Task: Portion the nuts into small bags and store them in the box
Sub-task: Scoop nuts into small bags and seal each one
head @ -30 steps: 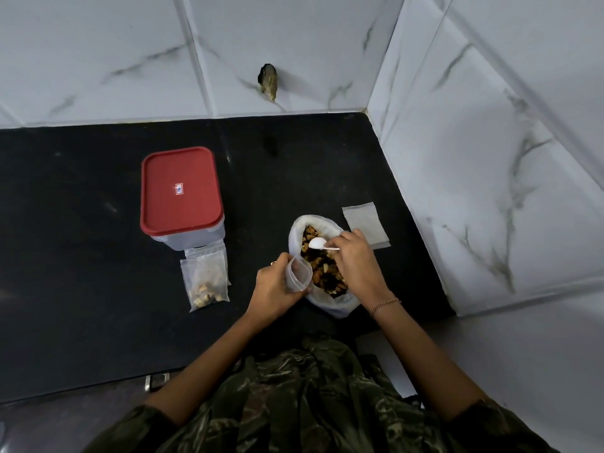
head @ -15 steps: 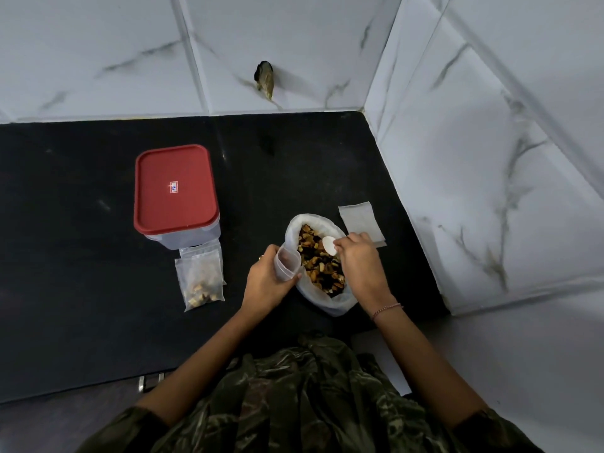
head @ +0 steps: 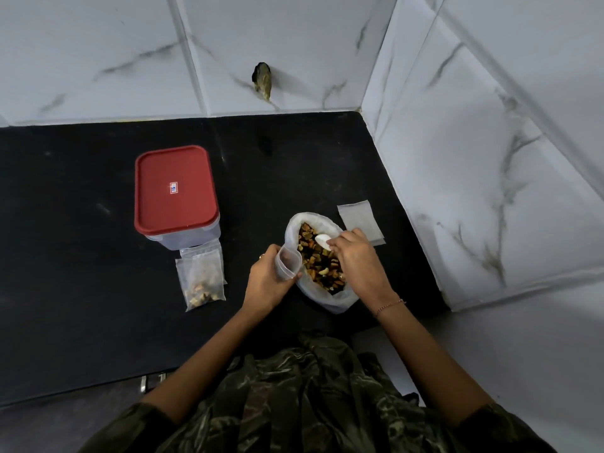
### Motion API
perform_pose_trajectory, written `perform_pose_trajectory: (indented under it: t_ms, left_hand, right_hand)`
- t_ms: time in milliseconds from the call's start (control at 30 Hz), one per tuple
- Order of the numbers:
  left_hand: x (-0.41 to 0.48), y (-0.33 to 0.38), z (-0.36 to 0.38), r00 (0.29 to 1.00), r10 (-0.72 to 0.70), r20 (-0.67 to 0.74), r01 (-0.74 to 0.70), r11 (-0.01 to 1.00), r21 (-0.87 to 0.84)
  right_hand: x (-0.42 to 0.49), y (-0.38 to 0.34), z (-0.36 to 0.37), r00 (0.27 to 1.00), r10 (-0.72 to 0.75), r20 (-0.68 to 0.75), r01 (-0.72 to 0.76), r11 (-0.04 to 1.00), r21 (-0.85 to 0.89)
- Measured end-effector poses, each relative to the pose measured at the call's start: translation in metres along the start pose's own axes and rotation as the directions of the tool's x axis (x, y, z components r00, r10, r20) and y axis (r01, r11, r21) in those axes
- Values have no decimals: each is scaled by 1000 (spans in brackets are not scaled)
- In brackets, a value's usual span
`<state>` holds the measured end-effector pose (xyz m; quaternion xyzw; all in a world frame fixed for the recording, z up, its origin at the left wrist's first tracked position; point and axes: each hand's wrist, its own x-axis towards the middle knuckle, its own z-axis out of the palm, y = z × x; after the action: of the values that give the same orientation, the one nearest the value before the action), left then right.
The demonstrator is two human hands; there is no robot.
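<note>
Over on the black counter [head: 81,256], left hand [head: 264,282] curled round the small bag [head: 288,265] near its rim, smart since it looked floppy, right beside the nuts [head: 318,264]; right hand [head: 356,261] pinched a white spoon [head: 322,240].

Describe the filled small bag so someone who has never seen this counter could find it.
On the black counter, find the red-lidded box. At its near side lies a small clear bag with nuts at its bottom. Unlike the flat bag by the wall, it is filled.
</note>
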<state>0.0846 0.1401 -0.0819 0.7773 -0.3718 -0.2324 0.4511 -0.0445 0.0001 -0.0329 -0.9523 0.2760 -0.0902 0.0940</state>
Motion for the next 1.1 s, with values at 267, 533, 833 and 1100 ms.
perform_pose_trajectory:
  t_ms: [267,533,833,1100]
  left_hand:
    - [-1,1,1,1000,16,-22,-15,999,31]
    - [-1,-2,1,999,-30,-11,30,1000,-8]
    - [-1,-1,2,1000,-25,-19,25,1000,4]
    - [-2,1,5,1000,3,-10,-2,999,53]
  right_hand:
    - [16,-2,3,982,-124,141,148,974,-173]
    - [2,4,2,985,6,172,3,999,-51]
    - [11,-10,2,986,-2,169,17,996,-85]
    - [19,-7,-1,897,310,317,-391,890,235]
